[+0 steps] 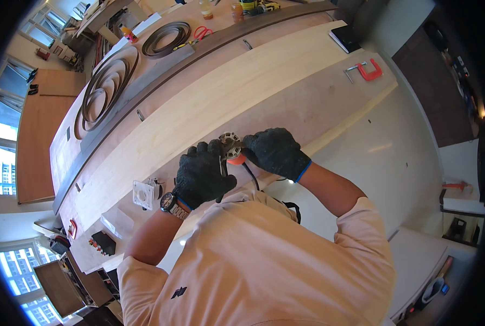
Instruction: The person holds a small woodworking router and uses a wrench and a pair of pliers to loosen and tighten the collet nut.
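Note:
Close in front of my body, both gloved hands meet at a corded trim router with an orange body and a round metal head. My left hand is closed against its left side, and a thin metal piece shows along the glove. From the right, my right hand has its fingers closed at the head; whether they also grip something small is hidden. A black cord runs down from the tool. Left of my left wrist, a clear plastic router base lies on the bench.
Long wooden boards cross the bench. Coiled edge banding, red scissors and small bottles sit at the far side. A red clamp and black notebook lie far right. Router bits stand near left.

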### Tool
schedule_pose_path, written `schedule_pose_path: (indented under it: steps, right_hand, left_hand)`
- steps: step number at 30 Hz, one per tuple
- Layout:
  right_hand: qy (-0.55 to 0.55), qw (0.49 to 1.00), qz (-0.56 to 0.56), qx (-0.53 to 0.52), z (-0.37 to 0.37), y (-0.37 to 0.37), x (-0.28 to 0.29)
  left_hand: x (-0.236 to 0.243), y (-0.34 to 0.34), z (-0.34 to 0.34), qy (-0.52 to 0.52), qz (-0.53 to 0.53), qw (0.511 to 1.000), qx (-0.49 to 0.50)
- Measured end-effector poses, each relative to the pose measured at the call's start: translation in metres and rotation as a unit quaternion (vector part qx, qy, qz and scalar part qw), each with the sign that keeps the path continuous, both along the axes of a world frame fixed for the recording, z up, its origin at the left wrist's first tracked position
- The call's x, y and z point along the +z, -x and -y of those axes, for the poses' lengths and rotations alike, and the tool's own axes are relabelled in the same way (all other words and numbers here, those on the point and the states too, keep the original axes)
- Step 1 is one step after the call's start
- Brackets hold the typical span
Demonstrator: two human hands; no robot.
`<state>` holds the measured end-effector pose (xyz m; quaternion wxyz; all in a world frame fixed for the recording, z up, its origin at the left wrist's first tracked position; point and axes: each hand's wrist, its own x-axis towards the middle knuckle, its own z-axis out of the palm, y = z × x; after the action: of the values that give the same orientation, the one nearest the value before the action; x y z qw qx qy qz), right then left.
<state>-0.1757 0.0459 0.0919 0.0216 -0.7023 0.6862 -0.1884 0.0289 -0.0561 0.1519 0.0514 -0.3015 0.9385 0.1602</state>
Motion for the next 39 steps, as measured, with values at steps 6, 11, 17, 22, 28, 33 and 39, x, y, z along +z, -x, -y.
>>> schedule_pose_path:
  steps: [6, 11, 17, 22, 28, 33, 39]
  right_hand:
    - [0.042, 0.999, 0.001, 0.026, 0.002, 0.008, -0.009]
    - [0.045, 0.998, 0.016, 0.049, 0.000, 0.009, -0.016]
    - [0.035, 0.990, -0.014, 0.137, 0.014, 0.030, -0.007]
    - [0.034, 0.989, -0.013, 0.145, 0.025, 0.033, -0.007]
    - [0.031, 0.987, 0.007, 0.160, 0.029, 0.039, -0.008]
    - [0.025, 0.975, 0.015, 0.219, 0.040, 0.053, -0.008]
    - [0.008, 0.965, -0.026, 0.262, 0.056, 0.060, -0.001]
  left_hand:
    - [0.005, 0.002, 0.013, 0.022, -0.012, 0.998, -0.057]
    - [0.005, 0.000, 0.019, 0.000, -0.018, 0.997, -0.079]
    - [0.003, 0.002, 0.027, 0.029, -0.005, 0.992, -0.122]
    - [0.004, 0.003, 0.031, 0.045, 0.007, 0.990, -0.131]
    - [0.006, 0.006, 0.035, 0.043, 0.001, 0.990, -0.138]
    - [0.007, 0.006, 0.041, 0.038, -0.011, 0.985, -0.169]
    - [0.007, 0.007, 0.054, -0.003, 0.015, 0.981, -0.192]
